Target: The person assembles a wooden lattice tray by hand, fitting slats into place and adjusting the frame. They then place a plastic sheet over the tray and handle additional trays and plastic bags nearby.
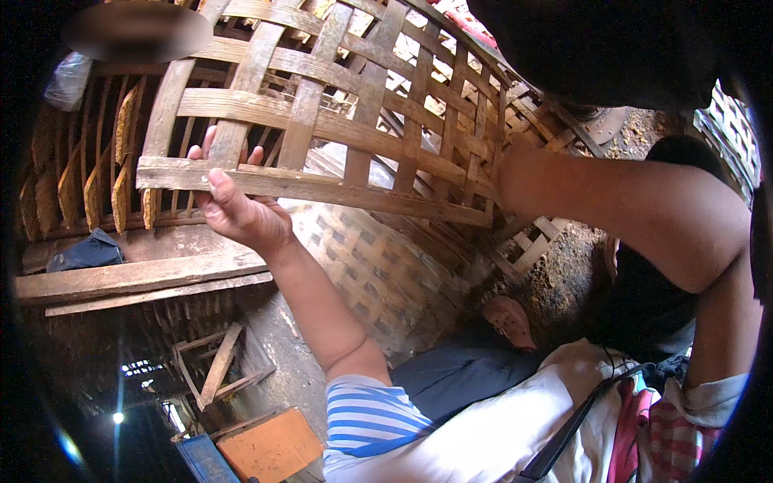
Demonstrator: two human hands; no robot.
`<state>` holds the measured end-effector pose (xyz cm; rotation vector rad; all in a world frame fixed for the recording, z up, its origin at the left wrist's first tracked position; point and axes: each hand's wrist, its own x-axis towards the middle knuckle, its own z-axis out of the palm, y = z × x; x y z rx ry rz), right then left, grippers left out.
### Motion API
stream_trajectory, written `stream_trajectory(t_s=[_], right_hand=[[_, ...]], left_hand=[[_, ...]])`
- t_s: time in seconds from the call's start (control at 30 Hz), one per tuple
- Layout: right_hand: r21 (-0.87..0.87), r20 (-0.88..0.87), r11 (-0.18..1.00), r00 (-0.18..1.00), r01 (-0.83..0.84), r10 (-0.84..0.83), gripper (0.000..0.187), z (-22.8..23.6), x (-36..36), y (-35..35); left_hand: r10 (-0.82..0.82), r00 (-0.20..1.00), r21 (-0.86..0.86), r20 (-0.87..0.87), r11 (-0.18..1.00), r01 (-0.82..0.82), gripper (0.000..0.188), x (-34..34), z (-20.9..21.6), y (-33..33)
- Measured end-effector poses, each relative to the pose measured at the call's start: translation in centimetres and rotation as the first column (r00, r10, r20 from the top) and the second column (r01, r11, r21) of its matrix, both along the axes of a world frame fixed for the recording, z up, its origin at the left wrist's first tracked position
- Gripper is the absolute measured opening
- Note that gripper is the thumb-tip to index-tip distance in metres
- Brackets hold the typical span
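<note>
A woven bamboo lattice panel (354,133) is held up, tilted, across the upper middle of the view. My left hand (237,201) grips its lower left corner, thumb over the bottom strip and fingertips showing through the gaps behind. Its flat slats cross over and under each other, and a plain strip runs along the lower edge. From the right my bare forearm reaches to the panel's right end, where my right hand (515,179) meets the edge. The fingers of that hand are hidden, so their grip does not show.
Below the panel lies a pale sheet (362,274) with a woven pattern. Wooden beams (137,274) and upright slats stand at left, with a dark cloth (87,251) on a ledge. An orange box (270,447) sits lower left. A large dark shape (604,48) blocks the upper right.
</note>
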<state>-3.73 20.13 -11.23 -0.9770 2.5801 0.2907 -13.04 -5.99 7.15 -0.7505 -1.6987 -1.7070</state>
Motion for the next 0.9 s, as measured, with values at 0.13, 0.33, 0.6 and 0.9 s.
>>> stream_trajectory(t_s=[0.13, 0.33, 0.6, 0.9], right_hand=[[-0.138, 0.227, 0.977, 0.966, 0.161, -0.127, 0.037, 0.5, -2.3, 0.4], [-0.347, 0.599, 0.807, 0.775, 0.477, -0.201, 0.046, -0.9, 0.6, -1.2], [-0.448, 0.367, 0.826, 0.913, 0.343, -0.179, 0.036, 3.8, -1.2, -5.1], [-0.590, -0.494, 0.759, 0.866, -0.276, -0.069, 0.087, 5.2, -2.8, -3.6]], left_hand=[[-0.078, 0.997, 0.001, 0.007, 0.997, 0.078, 0.046, -0.3, -0.2, -0.7], [-0.146, 0.989, 0.000, 0.011, 0.989, 0.146, 0.048, -0.3, 0.4, -0.7], [-0.074, 0.997, -0.020, 0.016, 0.997, 0.074, 0.049, -0.3, 0.8, 0.5], [-0.122, 0.991, -0.052, 0.055, 0.991, 0.125, 0.050, -1.2, 1.0, -2.0]])
